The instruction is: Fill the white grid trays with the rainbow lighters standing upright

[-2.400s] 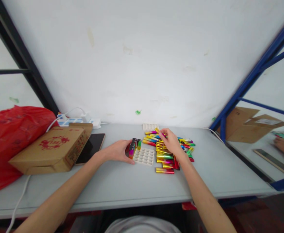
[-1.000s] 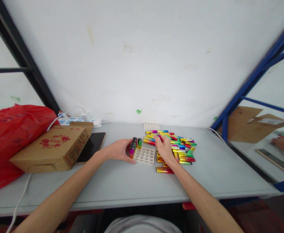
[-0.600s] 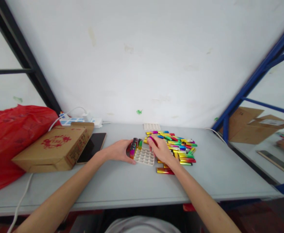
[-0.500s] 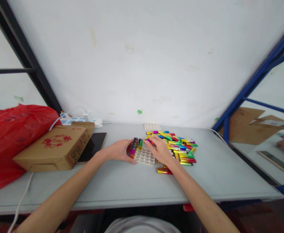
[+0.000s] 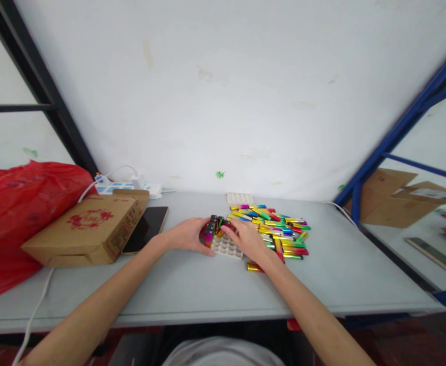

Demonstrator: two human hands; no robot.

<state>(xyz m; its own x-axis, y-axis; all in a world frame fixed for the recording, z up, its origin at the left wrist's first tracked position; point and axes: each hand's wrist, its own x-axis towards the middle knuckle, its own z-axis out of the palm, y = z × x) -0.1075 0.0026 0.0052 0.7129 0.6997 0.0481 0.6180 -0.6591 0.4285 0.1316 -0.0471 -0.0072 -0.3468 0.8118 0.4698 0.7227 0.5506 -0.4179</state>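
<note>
Across the whole back, a white wall (image 5: pixel 223 101), closing off the far side of the grey worktop (image 5: pixel 340 264). Along the near side, a long straight front edge. On the right, a slanting blue frame (image 5: pixel 394 132) as boundary; on the far left, a black frame (image 5: pixel 51 96). Widest stretch of plain grey between the heap of loose lighters (image 5: pixel 279 236) and the blue frame; another strip along the front edge. Tighter on the left: red plastic bag (image 5: pixel 28 213), then cardboard box (image 5: pixel 78 229), then a dark flat device (image 5: pixel 146 229) just beside the box, with a modest gap from there to the left hand (image 5: pixel 190 236).

Heap of shiny, overlapping pieces lying flat, partly hidden behind the right hand (image 5: pixel 249 241). Left hand curved round the left end of a white pocketed tray (image 5: pixel 228 246), thumb at the near corner; cannot tell grip from mere touch. Right hand over the tray's right part, thumb and fingertips pinched on one lighter. Between both hands, the tray, flat on the worktop. Against the wall, a second tray (image 5: pixel 240 197). Smaller again, a cluster of standing lighters (image 5: pixel 210 234), upright at the near tray's left end. Smallest, the single pinched lighter (image 5: pixel 227 222), dark-topped, mostly covered by fingers, just beside the cluster.
</note>
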